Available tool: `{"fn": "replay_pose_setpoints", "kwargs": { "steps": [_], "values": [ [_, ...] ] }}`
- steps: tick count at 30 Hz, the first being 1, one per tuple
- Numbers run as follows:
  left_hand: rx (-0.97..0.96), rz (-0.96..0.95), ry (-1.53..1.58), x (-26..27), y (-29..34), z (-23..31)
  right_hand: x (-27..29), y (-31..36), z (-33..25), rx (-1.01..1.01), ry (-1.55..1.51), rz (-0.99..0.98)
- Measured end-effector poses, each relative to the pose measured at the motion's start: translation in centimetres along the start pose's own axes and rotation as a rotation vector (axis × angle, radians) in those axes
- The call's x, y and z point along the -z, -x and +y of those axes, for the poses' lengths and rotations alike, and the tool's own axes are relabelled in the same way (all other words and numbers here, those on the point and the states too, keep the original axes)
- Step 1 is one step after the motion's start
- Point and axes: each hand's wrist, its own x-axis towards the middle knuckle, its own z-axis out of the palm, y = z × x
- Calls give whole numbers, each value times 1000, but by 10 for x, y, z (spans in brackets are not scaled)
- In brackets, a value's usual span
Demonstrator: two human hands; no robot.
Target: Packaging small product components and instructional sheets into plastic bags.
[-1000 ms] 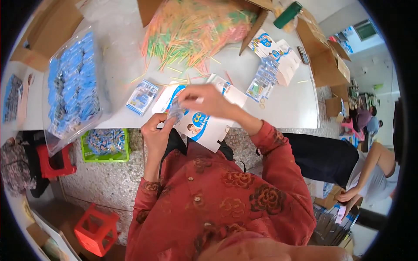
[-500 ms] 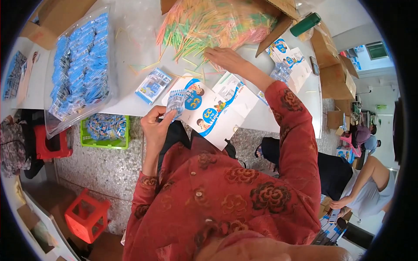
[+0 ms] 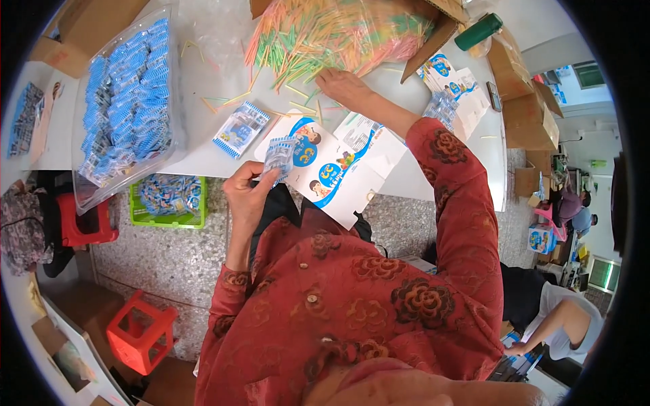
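Note:
My left hand [image 3: 245, 193] pinches a small blue-and-white plastic packet [image 3: 278, 155] at the table's near edge. Printed white-and-blue flat cardboard cartons [image 3: 349, 176] lie just to its right. My right hand [image 3: 347, 91] reaches to the near edge of a heap of thin green, orange, pink and yellow plastic sticks [image 3: 298, 44]. Its fingers are curled down among the loose sticks; what they grip is hidden. The heap lies partly in a clear bag, at an open cardboard box [image 3: 443, 27]. A blue-and-white stack of packets [image 3: 241, 130] sits left of the cartons.
At the left stands a clear plastic tray [image 3: 177, 135] full of blue packets. Below it is a green basket [image 3: 169, 222] of packets, near red stools [image 3: 141, 331]. More cartons [image 3: 470, 108], a phone [image 3: 493, 97] and a green bottle [image 3: 479, 32] lie at right. Another person sits far right.
The view has shifted slightly. My right hand stays at the near edge of the sticks, its fingers more curled. The packet in my left hand has turned slightly. The person at right has shifted.

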Motion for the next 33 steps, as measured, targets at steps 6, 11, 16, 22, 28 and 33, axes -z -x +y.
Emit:
{"fn": "replay_pose_setpoints", "kwargs": {
  "steps": [6,11,16,22,28,33],
  "values": [
    [-25,-1,-1,-3,1,1,-7,2,-1,31,43,-22],
    [3,-23,14,-2,1,1,-9,3,2,50,-4,8],
    [-1,-30,0,-1,1,3,-4,3,6,10,-147,5],
    [-17,-23,21,-1,1,3,1,6,20,-162,-413,232],
    [-15,-16,-20,-1,2,4,31,3,32,-613,-1174,340],
    [12,-21,-24,-5,0,9,13,16,17,-729,-1296,144]
  ]
}}
